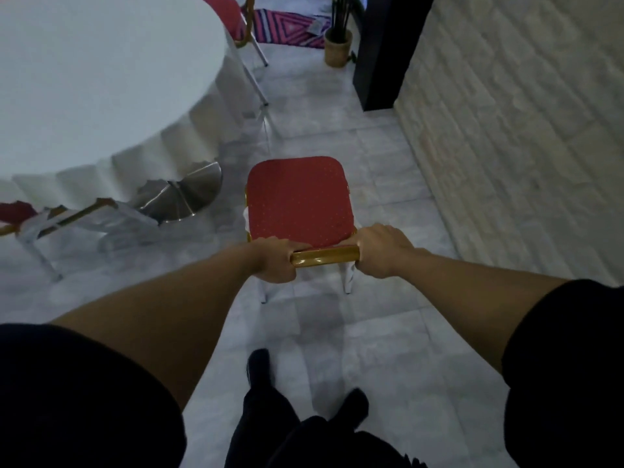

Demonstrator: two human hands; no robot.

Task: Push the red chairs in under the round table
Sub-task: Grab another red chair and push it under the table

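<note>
A red-cushioned chair (299,201) with a gold frame stands on the tiled floor in the middle of the view, apart from the round table (84,79), which is draped in a white cloth at the upper left. My left hand (275,261) grips the left end of the chair's gold top rail. My right hand (381,251) grips the right end. A second red chair (226,15) sits at the table's far side. Part of a third red chair (15,212) shows at the left edge, its legs under the cloth.
A white brick wall (523,130) runs along the right. A dark post (385,52) and a potted plant (337,45) stand at the back, beside a pink striped rug (287,28). The table's metal base (182,194) shows under the cloth. My feet are below.
</note>
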